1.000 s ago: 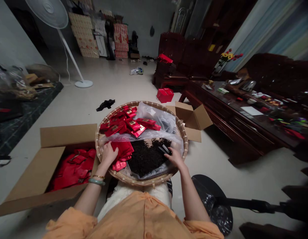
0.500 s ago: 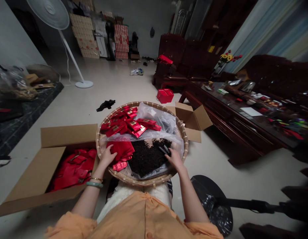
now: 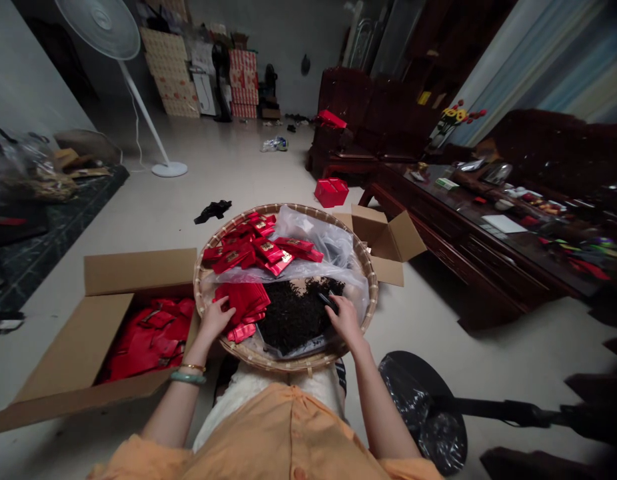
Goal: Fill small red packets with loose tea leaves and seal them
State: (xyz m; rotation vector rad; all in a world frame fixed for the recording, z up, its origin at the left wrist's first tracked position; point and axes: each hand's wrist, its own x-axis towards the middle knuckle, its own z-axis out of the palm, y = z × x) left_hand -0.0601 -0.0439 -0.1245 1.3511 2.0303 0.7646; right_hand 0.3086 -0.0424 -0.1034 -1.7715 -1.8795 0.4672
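A round woven tray point(image 3: 359, 257) rests on my lap. It holds a pile of dark loose tea point(image 3: 291, 313) on clear plastic point(image 3: 321, 243), a heap of small red packets point(image 3: 253, 248) at the far side, and a stack of flat red pouches point(image 3: 244, 301) at the left. My left hand point(image 3: 216, 317) lies on that stack, fingers bent over its edge. At the right side of the tea pile, my right hand point(image 3: 342, 315) is closed on a small dark tool point(image 3: 327, 299).
An open cardboard box point(image 3: 53, 353) with red bags point(image 3: 148, 337) sits at my left. A smaller open box point(image 3: 386, 240) stands beyond the tray. A dark wooden table point(image 3: 488, 233) runs along the right. A black bag point(image 3: 428, 413) lies at lower right; a standing fan point(image 3: 138, 113) at far left.
My right hand has slid a little left and inward over the tea with the dark tool. My left hand stays on the red pouches, shifted slightly.
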